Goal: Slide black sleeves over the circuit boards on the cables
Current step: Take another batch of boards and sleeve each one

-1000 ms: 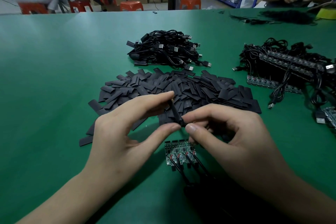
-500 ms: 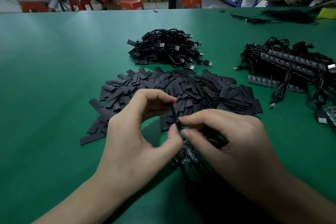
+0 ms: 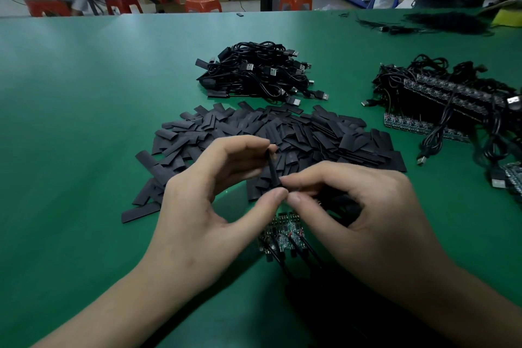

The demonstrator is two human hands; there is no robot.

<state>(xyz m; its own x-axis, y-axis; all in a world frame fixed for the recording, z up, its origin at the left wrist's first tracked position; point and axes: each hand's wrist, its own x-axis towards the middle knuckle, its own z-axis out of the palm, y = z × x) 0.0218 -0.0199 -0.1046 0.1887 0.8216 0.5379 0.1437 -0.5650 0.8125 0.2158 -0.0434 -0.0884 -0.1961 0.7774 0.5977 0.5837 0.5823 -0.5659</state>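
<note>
Hardly anything has shifted vs 1 sec ago: the sleeve (image 3: pixel 273 169) sits at approx the same tilt, top end leaning away from me, and the bare boards (image 3: pixel 282 234) under my wrists, half covered 0.5 sec back, show again. L hand (image 3: pixel 203 206) pinches the sleeve, forefinger at its top end and thumb at the bottom. R hand (image 3: pixel 367 212) is curled, thumb and forefinger tips closed tight at the sleeve's lower end; can't tell whether a board's edge is already between them. Both hands hover above the green table (image 3: pixel 84 121), just in front of the loose sleeve pile (image 3: pixel 310 133). Progress, as I judge it: early-to-mid. The cable heap (image 3: pixel 254 73) further back looks like finished pcs, w/ black sleeved sections poking out. Left to do: this sleeve isn't over a board yet, the few boards below my hands are bare, and the big bundle of boards w/ cables (image 3: pixel 440 102) on the right is uncovered too. Plenty of sleeves remain.
</note>
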